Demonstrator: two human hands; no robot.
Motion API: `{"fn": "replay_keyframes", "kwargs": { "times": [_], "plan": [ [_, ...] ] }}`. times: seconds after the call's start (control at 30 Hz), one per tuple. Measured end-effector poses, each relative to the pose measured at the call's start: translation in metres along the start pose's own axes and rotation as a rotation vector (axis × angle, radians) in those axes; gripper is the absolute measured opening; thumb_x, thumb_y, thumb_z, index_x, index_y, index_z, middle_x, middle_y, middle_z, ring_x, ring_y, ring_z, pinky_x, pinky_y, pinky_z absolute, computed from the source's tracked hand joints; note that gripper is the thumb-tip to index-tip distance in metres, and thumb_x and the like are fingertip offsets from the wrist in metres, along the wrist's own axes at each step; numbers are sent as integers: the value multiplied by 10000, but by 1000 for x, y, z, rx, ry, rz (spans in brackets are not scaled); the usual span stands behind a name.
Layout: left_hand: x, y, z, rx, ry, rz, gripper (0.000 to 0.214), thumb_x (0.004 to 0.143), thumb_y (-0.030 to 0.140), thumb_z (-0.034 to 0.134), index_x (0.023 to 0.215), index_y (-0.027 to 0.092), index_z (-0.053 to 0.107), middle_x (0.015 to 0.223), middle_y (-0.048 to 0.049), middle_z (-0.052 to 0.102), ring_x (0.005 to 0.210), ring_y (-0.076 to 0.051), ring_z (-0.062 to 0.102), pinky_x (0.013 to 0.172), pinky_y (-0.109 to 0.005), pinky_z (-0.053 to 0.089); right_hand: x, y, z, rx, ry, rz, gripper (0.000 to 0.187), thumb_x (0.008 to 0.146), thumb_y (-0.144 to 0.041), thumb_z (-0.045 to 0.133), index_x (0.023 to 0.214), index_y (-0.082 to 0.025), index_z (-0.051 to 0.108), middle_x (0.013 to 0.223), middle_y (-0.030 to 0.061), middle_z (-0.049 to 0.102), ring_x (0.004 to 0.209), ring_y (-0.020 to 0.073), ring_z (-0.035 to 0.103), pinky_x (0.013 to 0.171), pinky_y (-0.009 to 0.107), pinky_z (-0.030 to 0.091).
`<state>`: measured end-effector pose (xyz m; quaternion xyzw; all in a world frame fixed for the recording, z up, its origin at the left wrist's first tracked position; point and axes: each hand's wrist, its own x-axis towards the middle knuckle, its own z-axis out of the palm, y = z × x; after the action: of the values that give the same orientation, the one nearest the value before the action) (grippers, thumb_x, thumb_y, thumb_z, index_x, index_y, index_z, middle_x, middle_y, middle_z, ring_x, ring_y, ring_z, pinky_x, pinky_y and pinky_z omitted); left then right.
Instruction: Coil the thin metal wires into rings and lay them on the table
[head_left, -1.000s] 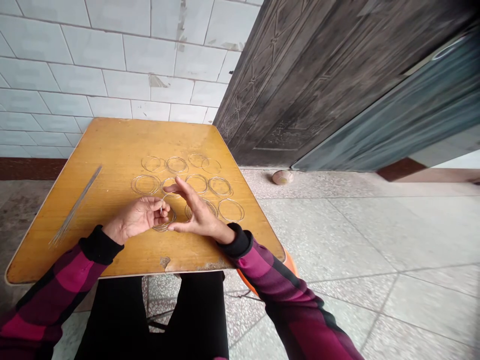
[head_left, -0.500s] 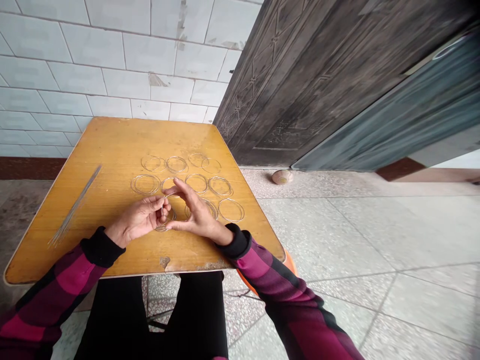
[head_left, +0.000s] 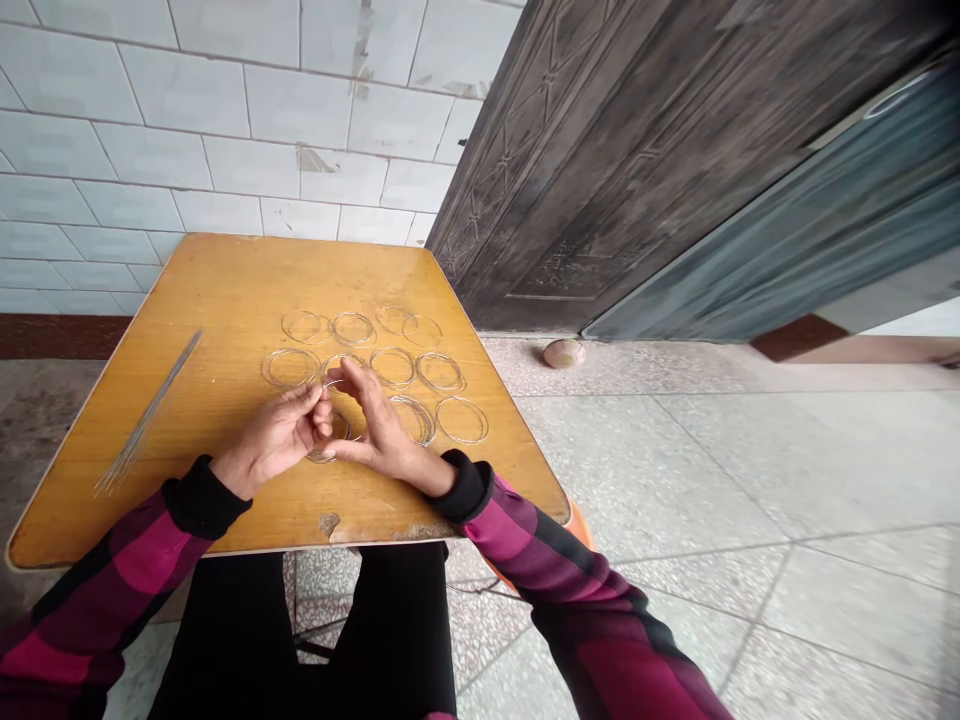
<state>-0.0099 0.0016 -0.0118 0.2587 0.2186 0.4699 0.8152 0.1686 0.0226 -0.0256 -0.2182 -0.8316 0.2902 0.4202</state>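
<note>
Where they meet, left hand (head_left: 274, 435) and right hand (head_left: 382, 435) apparently pinch a wire ring (head_left: 328, 455).

**House entrance, by the look of it**
This is indicated by white tiles (head_left: 150, 120) fixed to the wall, a dark embossed door (head_left: 600, 170) set beside them, and a speckled terrazzo floor (head_left: 750, 470) laid outside it. A wooden table (head_left: 225, 290) and an orange stool (head_left: 577, 530) are placed by the door, with wire rings (head_left: 291, 368) spread on the table.
</note>
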Motion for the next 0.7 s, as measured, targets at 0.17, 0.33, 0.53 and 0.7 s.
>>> {"fn": "replay_keyframes", "kwargs": {
  "times": [0.17,0.33,0.53,0.7],
  "plan": [
    [-2,2,-4,78,30,-52,185,802,225,781,767,114,637,652,8,597,576,-68,560,555,-173,469,5,-7,-15,26,-8,2,547,984,-542,462,1463,-281,439,1353,111,572,1302,254,522,1105,514,444],
    [-5,5,-3,185,-71,-171,260,769,318,813,778,103,666,629,-3,592,534,-74,533,525,-187,444,9,-9,-21,47,-7,24,272,961,-451,576,1078,-255,724,987,47,721,940,179,684,865,377,586],
    [-5,4,-2,181,-102,-208,252,783,326,801,800,110,673,631,2,574,553,-76,524,531,-186,433,8,-13,-21,-54,15,-52,217,1009,-330,512,966,-210,687,892,50,675,853,162,655,771,330,570],
    [-4,1,-3,172,-97,-207,262,772,320,812,791,105,663,628,2,571,551,-75,520,524,-184,426,6,-15,-19,-195,31,-107,190,1023,-268,462,914,-202,603,860,52,636,827,163,616,751,323,538]
  ]
}}
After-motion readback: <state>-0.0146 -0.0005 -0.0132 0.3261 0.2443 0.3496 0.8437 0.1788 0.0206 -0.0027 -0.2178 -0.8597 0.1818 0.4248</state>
